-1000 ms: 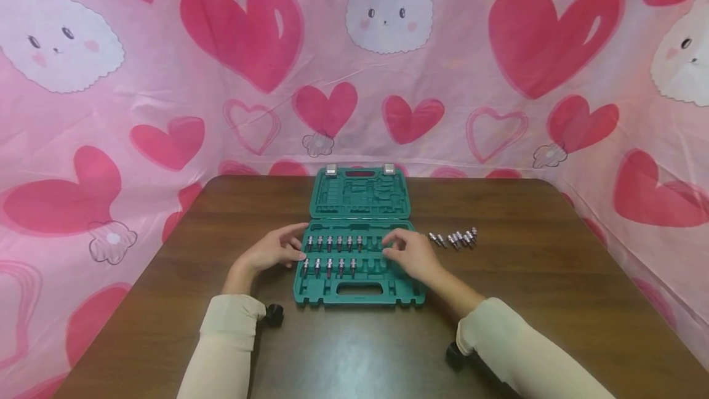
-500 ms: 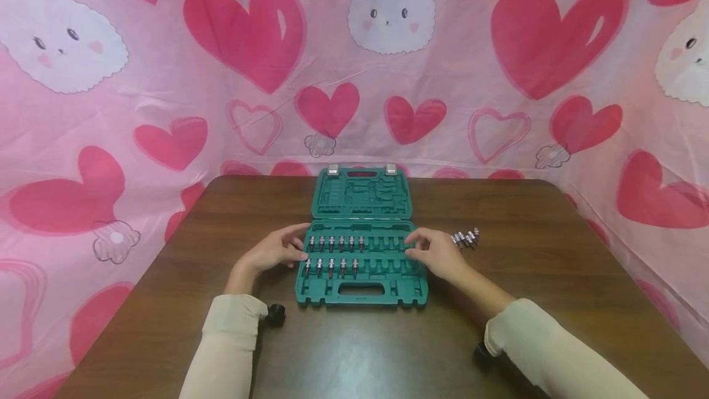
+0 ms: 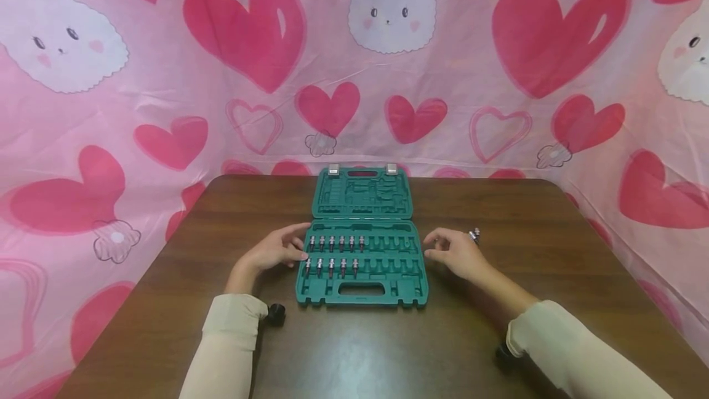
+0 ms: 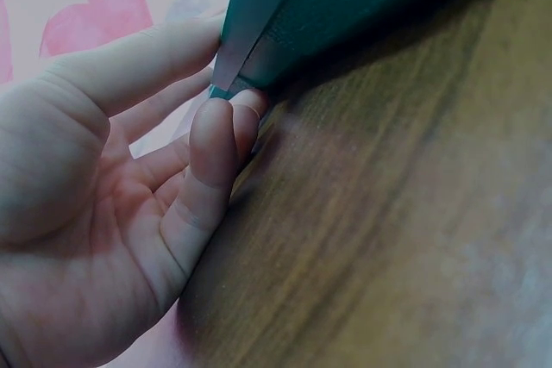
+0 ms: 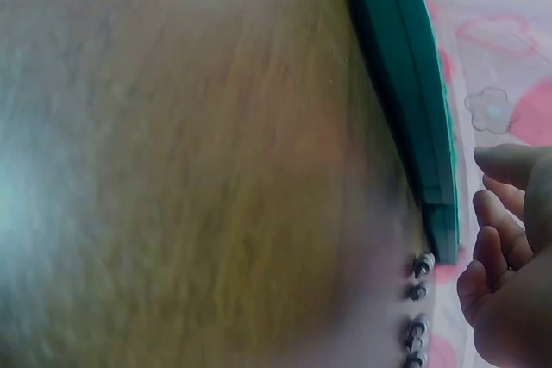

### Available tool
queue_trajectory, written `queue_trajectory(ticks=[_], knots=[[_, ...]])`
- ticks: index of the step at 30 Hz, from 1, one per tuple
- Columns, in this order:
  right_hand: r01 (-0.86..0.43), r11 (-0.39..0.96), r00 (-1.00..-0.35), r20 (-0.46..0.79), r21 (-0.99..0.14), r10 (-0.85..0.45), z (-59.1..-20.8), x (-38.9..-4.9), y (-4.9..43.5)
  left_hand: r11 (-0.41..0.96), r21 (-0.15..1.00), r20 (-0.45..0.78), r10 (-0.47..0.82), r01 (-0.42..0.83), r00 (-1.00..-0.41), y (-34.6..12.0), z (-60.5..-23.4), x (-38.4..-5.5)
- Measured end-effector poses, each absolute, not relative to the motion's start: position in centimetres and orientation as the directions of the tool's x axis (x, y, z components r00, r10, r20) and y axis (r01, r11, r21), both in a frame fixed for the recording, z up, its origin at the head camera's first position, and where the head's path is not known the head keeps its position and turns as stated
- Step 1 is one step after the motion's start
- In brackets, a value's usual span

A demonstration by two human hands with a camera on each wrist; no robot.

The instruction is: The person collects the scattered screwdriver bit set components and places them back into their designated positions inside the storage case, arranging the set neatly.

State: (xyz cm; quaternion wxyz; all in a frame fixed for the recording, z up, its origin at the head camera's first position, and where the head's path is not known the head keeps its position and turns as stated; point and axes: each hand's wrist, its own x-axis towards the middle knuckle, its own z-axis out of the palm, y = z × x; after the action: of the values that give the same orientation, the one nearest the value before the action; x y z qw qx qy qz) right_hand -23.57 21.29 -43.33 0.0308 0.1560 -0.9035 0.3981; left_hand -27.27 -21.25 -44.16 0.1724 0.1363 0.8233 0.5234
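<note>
Head view: L hand [image 3: 275,251] at left edge of green case [image 3: 365,255], fingers relaxed, thumb & index touching its side. R hand [image 3: 456,255] just off case's right edge, fingers loosely bent, narrow gap btwn thumb & index. Loose bits [image 3: 474,236] on wood surface [image 3: 354,350] near R hand, partly hidden. Case lid [image 3: 362,194] laid back. Slotted bits [image 3: 332,242]: 6 upper row, 5 lower.

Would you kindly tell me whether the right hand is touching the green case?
Apart: in the right wrist view, pink cloth shows between the right hand and the green case.
</note>
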Motion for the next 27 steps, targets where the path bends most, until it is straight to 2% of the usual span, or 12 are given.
queue_trajectory(ticks=[27], knots=[[-0.338, 0.665, -0.940, 0.200, -0.666, -0.277, -43.8, -25.6, 27.4, 0.416, 0.908, -0.136, 0.398, 0.046, -0.907, -21.3, -44.1, -27.0]])
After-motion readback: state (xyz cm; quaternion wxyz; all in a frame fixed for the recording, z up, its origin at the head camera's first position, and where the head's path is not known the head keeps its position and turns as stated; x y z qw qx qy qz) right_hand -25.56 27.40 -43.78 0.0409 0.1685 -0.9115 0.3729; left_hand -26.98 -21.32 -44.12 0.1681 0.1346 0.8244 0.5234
